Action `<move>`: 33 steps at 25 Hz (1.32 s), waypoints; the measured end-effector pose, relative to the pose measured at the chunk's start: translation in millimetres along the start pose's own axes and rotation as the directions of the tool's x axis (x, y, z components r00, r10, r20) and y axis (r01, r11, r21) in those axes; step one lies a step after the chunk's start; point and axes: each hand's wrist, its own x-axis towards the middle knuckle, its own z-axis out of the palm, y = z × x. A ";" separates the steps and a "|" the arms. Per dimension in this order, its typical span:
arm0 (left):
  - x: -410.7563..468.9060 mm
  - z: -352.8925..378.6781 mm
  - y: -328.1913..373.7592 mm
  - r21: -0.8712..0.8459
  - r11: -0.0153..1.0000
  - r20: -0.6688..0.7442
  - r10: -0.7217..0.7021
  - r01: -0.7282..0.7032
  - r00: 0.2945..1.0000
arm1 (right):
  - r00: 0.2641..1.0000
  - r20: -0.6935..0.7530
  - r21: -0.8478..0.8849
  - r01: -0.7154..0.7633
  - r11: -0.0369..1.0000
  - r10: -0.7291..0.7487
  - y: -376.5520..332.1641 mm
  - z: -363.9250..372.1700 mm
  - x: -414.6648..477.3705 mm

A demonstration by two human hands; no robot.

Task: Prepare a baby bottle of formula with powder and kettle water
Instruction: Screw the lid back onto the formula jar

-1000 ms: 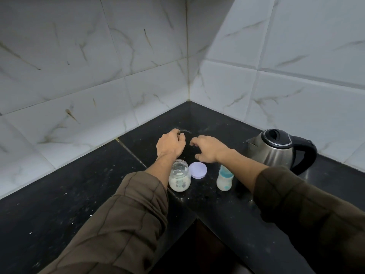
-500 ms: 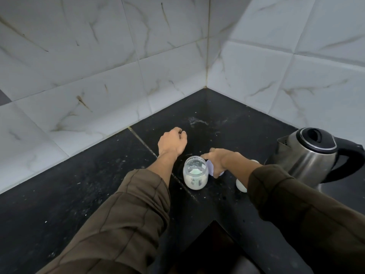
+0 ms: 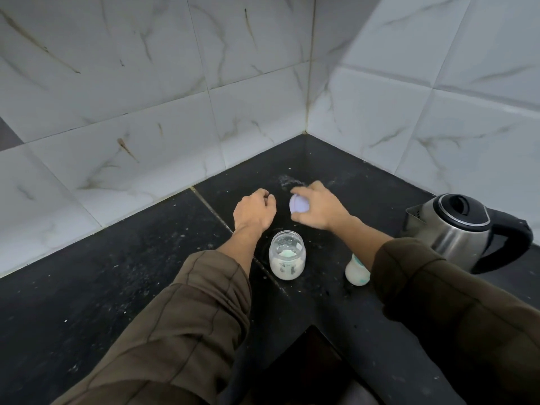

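The right hand is closed around a pale lilac lid, pinching it between thumb and fingers and holding it above the tabletop, just beyond the jar. The left hand is loosely curled with nothing in it; whether its knuckles touch the tabletop cannot be told. The two hands are near each other but apart.

The powder jar stands open and upright just on the near side of both hands, about a third full of white powder. The baby bottle stands upright to the right of the jar, partly hidden by the right sleeve; its top cannot be seen, so whether it is capped is unclear. Farther right, the steel kettle sits with its black lid shut and its handle pointing right.

The step in hand appears to be dealing with the jar's lid. If the powder has gone into the bottle, the next move calls for lowering the lid square over the jar's mouth, with the free left hand steadying the jar; otherwise the lid needs setting aside.
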 end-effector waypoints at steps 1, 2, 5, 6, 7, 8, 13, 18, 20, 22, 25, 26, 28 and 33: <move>-5.7 -2.4 0.7 -0.008 1.000 -0.010 0.001 -0.001 1.000 | 0.997 -0.080 0.127 0.016 0.992 -0.005 -7.3 -3.4 -5.1; -14.0 -6.6 1.7 -0.013 1.000 -0.020 0.001 -0.002 1.000 | 0.991 -0.134 0.213 0.038 0.976 -0.010 -16.3 -7.1 -13.2; -25.8 -9.3 -1.1 0.002 1.000 -0.023 -0.005 0.005 1.000 | 0.981 -0.196 0.313 0.055 0.948 0.008 -32.0 -7.1 -23.9; -36.1 -10.6 -4.7 0.002 1.000 -0.021 -0.016 0.016 1.000 | 0.981 -0.192 0.296 0.059 0.953 -0.001 -36.5 -6.4 -33.7; -43.9 -11.6 -7.8 -0.001 1.000 -0.010 -0.029 0.029 1.000 | 0.984 -0.179 0.271 0.055 0.961 -0.006 -38.4 -5.1 -40.7; -49.0 -12.2 -11.0 -0.003 0.999 0.012 -0.043 0.043 0.999 | 0.986 -0.164 0.238 0.049 0.970 -0.010 -39.0 -4.1 -46.5; -77.4 -12.4 -28.3 -0.053 0.993 0.244 -0.085 0.101 0.966 | 0.993 -0.099 0.047 0.070 0.996 -0.065 -33.1 10.0 -72.4; -93.0 -4.0 -33.9 -0.196 0.973 0.394 -0.038 0.124 0.919 | 0.995 -0.004 0.021 0.104 0.994 -0.104 -29.6 18.3 -81.1; -95.9 0.2 -36.8 -0.209 0.972 0.401 -0.019 0.112 0.916 | 0.994 0.030 0.018 0.103 0.995 -0.103 -29.7 23.2 -82.0; -97.4 5.5 -39.3 -0.209 0.975 0.388 0.007 0.081 0.922 | 0.995 0.039 0.016 0.096 0.995 -0.097 -30.4 27.2 -82.1; -98.6 13.1 -41.7 -0.213 0.975 0.347 0.014 0.064 0.938 | 0.993 0.055 -0.019 0.107 0.994 -0.106 -31.2 28.3 -78.9; -98.7 15.0 -42.0 -0.220 0.973 0.335 0.012 0.066 0.942 | 0.992 0.069 -0.036 0.106 0.994 -0.103 -30.8 29.0 -77.3; -99.5 17.8 -41.2 -0.233 0.970 0.317 0.006 0.072 0.949 | 0.993 0.088 -0.046 0.084 0.995 -0.080 -30.0 30.6 -75.1; -100.8 20.6 -39.5 -0.253 0.965 0.289 0.004 0.072 0.957 | 0.997 0.082 -0.157 0.019 0.987 -0.006 -36.7 33.5 -73.9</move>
